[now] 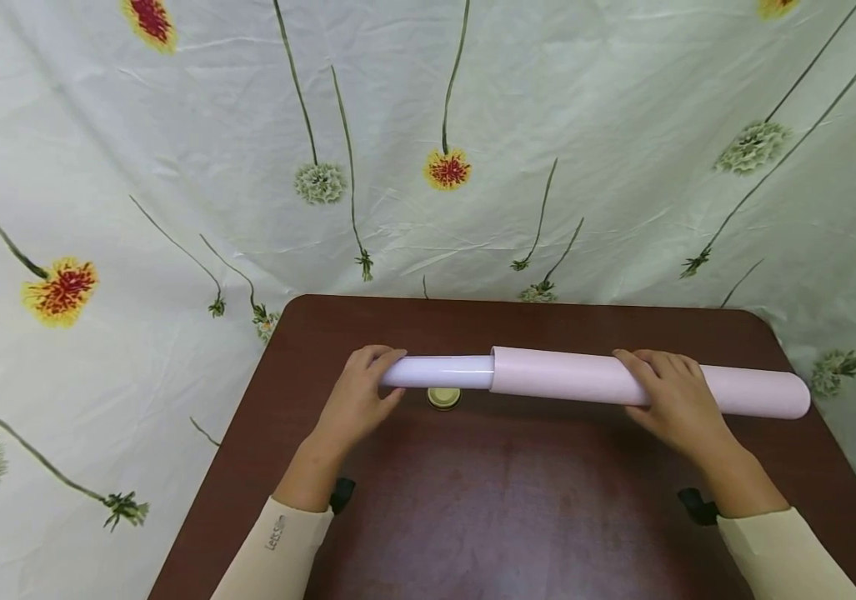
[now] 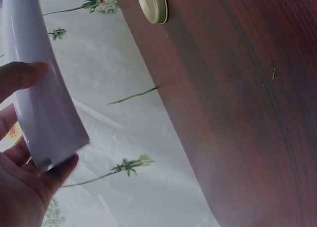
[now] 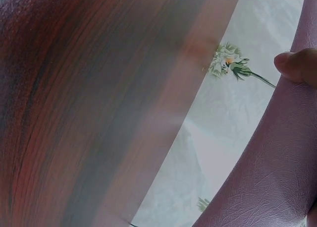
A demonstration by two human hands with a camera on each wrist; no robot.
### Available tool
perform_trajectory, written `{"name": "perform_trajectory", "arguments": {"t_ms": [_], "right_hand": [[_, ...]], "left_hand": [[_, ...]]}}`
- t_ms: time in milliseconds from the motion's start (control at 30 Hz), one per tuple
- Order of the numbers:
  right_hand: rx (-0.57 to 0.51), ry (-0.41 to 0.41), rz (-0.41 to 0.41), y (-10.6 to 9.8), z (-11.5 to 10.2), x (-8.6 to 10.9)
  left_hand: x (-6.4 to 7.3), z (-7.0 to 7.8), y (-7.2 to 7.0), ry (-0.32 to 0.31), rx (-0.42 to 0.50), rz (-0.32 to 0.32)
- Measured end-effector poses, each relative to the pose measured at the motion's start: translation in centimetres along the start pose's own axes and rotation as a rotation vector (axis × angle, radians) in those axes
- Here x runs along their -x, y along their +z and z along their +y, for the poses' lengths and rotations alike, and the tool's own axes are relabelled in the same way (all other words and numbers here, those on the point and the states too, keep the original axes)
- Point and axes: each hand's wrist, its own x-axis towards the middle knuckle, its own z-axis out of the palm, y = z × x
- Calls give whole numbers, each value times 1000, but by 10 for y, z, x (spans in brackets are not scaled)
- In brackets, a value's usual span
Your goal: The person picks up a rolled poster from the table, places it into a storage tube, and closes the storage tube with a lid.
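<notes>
My left hand [image 1: 356, 396] grips the left end of a glossy pale lavender roll [image 1: 438, 372], thumb and fingers around it. In the left wrist view its end [image 2: 59, 142] shows an angular corner beside my fingertips. The roll's other end runs inside a wider pale pink tube [image 1: 555, 375] with a rounded right end. My right hand [image 1: 678, 404] holds this tube from above, right of its middle. The right wrist view shows the thumb [image 3: 299, 66] on its finely creased surface [image 3: 277, 152]. Both pieces lie in one line, held across the far part of the table.
A small round gold lid [image 1: 443, 398] sits on the dark brown table [image 1: 518, 517], partly covered by the roll in the head view. Behind and around the table hangs a pale cloth [image 1: 397, 233] printed with flowers. Dark straps [image 1: 698, 506] show at the wrists.
</notes>
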Motion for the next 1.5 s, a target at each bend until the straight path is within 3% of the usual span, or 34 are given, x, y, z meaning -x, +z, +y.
{"name": "perform_trajectory", "arguments": {"t_ms": [533, 767, 1267, 1500], "right_hand": [[8, 0, -7, 0, -2, 0], [12, -7, -2, 0, -3, -2], [16, 2, -36, 1, -7, -2], [21, 2, -38, 2, -8, -2]], "left_hand": [[3, -2, -2, 5, 7, 50], [3, -2, -2, -32, 7, 22], [5, 1, -2, -14, 15, 26], [4, 3, -2, -54, 20, -4]]}}
